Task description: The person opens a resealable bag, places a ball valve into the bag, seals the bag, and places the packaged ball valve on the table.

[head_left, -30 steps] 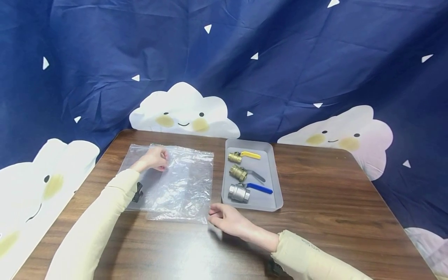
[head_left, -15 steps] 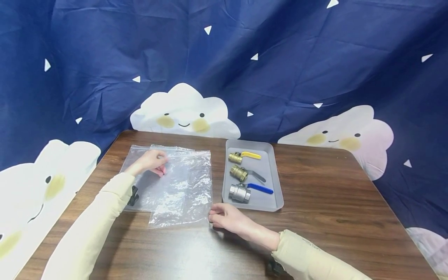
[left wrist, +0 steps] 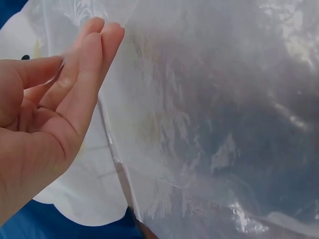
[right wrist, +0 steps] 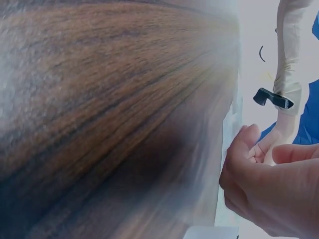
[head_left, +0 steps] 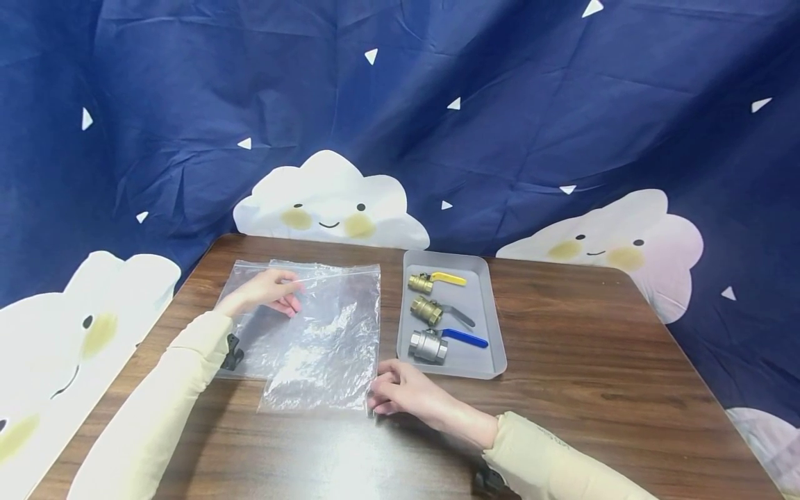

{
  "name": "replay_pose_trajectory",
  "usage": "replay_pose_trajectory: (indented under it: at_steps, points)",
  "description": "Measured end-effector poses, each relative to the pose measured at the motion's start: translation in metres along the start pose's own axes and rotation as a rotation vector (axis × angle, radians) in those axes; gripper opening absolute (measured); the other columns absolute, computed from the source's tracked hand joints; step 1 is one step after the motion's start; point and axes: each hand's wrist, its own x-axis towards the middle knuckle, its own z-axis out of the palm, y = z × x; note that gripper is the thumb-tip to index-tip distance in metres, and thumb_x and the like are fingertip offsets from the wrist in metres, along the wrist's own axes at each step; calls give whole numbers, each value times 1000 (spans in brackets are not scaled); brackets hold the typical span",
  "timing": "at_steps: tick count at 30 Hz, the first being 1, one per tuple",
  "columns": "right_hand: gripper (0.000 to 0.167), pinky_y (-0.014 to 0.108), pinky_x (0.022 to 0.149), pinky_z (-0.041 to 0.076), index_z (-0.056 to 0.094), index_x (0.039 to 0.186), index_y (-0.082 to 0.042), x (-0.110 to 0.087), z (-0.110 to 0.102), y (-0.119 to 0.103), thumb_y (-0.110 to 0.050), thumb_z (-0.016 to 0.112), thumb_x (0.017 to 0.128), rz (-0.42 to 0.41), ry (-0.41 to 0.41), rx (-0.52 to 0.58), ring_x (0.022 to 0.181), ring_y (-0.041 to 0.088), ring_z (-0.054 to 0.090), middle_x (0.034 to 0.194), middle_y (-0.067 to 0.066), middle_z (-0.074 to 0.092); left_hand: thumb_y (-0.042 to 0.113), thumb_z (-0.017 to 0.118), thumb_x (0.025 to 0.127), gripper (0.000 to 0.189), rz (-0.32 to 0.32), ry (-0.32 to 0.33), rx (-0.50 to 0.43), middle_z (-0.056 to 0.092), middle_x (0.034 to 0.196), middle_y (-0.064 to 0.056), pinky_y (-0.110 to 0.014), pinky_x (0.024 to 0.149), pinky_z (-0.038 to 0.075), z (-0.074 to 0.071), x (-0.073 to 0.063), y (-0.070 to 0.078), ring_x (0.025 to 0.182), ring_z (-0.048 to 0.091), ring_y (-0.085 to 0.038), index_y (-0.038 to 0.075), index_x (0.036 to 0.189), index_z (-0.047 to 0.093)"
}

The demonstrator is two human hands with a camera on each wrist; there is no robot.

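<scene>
A clear zip bag (head_left: 337, 326) lies in the middle left of the table, overlapping a second clear zip bag (head_left: 250, 347). In the head view my left hand (head_left: 275, 290) is at the top bag's upper left corner. Its thumb and fingers pinch the thin plastic near the zip edge, as the left wrist view (left wrist: 65, 94) shows. My right hand (head_left: 406, 389) has its fingers curled at that bag's lower right corner and pinches it there. In the right wrist view the right hand (right wrist: 269, 189) hides most of its own grip.
Right of the bags stands a grey tray (head_left: 494, 347) with three ball valves: a brass one with a yellow lever (head_left: 448, 278), a brass one with a grey lever (head_left: 459, 316) and a silver one with a blue lever (head_left: 465, 338). A dark blue cloud-patterned curtain (head_left: 500, 104) hangs behind the wooden table (head_left: 575, 368).
The top bag's lower edge has come a little towards me and its sheet looks flatter. My left hand has shifted slightly and its fingers have straightened; the right hand has barely moved.
</scene>
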Motion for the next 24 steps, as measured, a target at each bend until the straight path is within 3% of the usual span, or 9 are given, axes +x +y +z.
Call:
replay_pose_trajectory:
  at_steps: [8, 17, 24]
  points:
    - [24, 17, 65, 56, 46, 115, 6, -1, -2, 1, -5, 55, 96, -15, 4, -17, 67, 5, 63, 85, 2, 63, 18, 42, 106, 36, -18, -8, -17, 76, 88, -18, -32, 74, 63, 1, 2, 1, 72, 74, -17, -11, 124, 54]
    - [12, 17, 59, 53, 51, 101, -1, -9, -12, 6, -8, 59, 96, -50, -13, -57, 62, 5, 61, 70, -3, 62, 22, 51, 103, 43, 56, 92, 50, 58, 129, -34, -32, 75, 63, 11, 4, 14, 78, 69, -12, -10, 132, 55]
    - [12, 20, 61, 57, 52, 100, 2, -23, -22, 9, -8, 58, 96, -79, -31, -79, 63, 5, 62, 72, -1, 64, 21, 53, 103, 41, 112, 94, 51, 60, 109, -19, -31, 75, 62, 22, 2, 21, 80, 72, -13, -7, 132, 57]
